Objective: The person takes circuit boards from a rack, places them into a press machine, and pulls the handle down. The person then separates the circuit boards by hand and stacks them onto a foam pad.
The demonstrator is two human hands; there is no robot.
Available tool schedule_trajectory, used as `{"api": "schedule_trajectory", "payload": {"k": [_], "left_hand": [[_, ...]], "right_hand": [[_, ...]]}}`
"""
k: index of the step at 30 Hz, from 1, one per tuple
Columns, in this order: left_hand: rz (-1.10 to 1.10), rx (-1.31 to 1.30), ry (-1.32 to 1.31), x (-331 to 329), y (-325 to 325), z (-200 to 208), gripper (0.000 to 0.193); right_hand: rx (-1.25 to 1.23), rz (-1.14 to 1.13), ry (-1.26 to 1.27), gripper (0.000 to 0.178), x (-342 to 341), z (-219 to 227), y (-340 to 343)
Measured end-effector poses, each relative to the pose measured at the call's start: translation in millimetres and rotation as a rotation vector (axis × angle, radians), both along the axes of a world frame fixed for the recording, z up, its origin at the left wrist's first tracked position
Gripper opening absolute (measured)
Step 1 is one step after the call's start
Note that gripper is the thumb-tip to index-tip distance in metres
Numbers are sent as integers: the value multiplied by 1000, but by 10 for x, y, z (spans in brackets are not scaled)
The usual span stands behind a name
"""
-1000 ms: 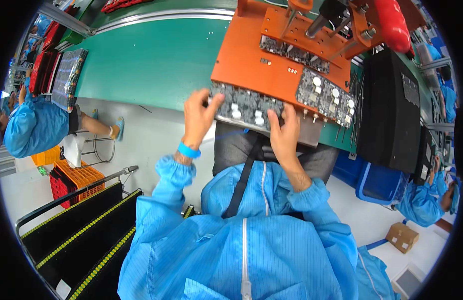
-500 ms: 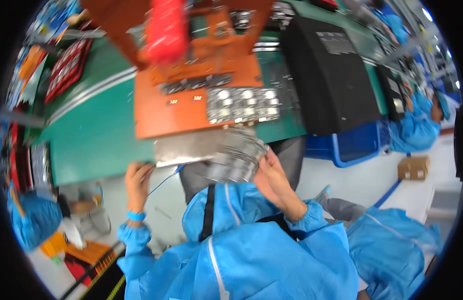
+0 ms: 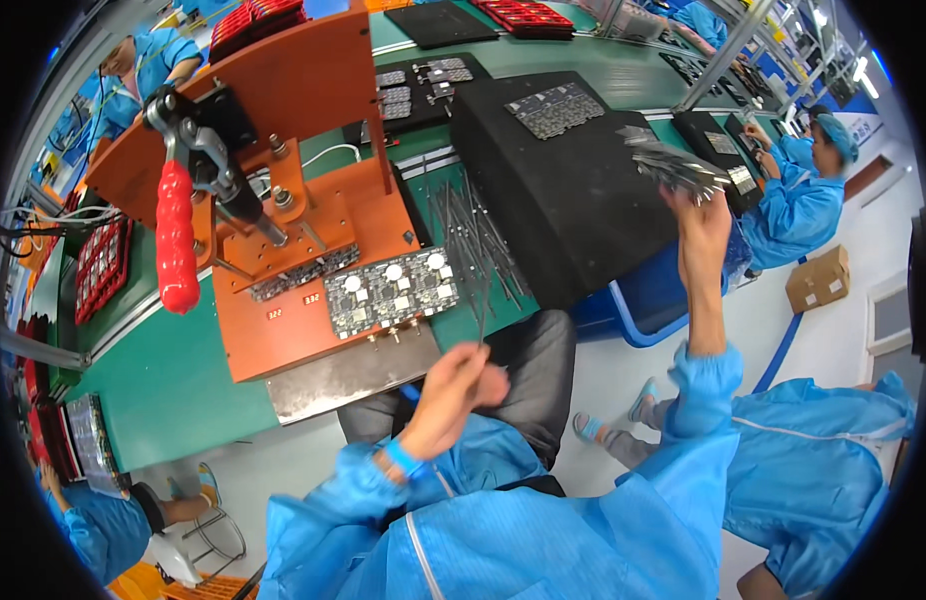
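Note:
My right hand [image 3: 698, 225] is raised at the right, gripping a circuit board panel [image 3: 668, 165] smeared by motion, above the black box's right edge. My left hand [image 3: 458, 390] hovers over my lap with its fingers pinched on a thin dark strip [image 3: 482, 312] that points up toward the bench. Several similar dark strips [image 3: 463, 225] lie in a loose pile on the green bench. A circuit board panel [image 3: 391, 292] with three round white spots rests on the orange press fixture [image 3: 248, 345]. Its clamp has a red handle [image 3: 177, 240], and another board edge shows under the pressing plate.
A large black box [image 3: 553, 190] right of the press carries a board panel [image 3: 555, 110] on top. Below it stands a blue bin [image 3: 643, 315]. Red trays [image 3: 103, 265] sit at the left. Co-workers in blue work around; one [image 3: 818, 185] sits at the right bench.
My right hand has carried the board panel from above my lap up and to the right. My left hand has moved right, to the front of the bench. The view has shifted.

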State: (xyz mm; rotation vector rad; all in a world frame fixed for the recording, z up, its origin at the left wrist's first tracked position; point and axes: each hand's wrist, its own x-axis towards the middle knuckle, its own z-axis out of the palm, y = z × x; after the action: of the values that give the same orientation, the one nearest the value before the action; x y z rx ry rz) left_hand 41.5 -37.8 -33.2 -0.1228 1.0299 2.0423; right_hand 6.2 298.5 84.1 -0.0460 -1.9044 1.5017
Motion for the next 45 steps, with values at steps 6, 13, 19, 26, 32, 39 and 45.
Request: {"api": "schedule_trajectory", "payload": {"k": [6, 13, 19, 26, 32, 39, 45], "left_hand": [[152, 55, 126, -211, 868, -207, 70], [283, -475, 1255, -429, 1202, 454, 83], [190, -766, 1559, -557, 1560, 331, 91], [295, -558, 1285, -281, 1668, 668, 74], [324, -564, 1380, -305, 1722, 717, 72], [199, -538, 1354, -320, 1287, 325, 81], [175, -520, 1328, -341, 854, -81, 63]], "right_hand": [[791, -31, -276, 39, -579, -299, 774], [891, -360, -468, 36, -206, -439, 1239], [1324, -403, -157, 31, -223, -407, 1218], [-534, 111, -368, 30, 123, -17, 1173], [-1001, 99, -70, 40, 356, -363, 71], [-984, 129, 102, 35, 236, -295, 296], [-835, -16, 224, 33, -168, -566, 1360]]}}
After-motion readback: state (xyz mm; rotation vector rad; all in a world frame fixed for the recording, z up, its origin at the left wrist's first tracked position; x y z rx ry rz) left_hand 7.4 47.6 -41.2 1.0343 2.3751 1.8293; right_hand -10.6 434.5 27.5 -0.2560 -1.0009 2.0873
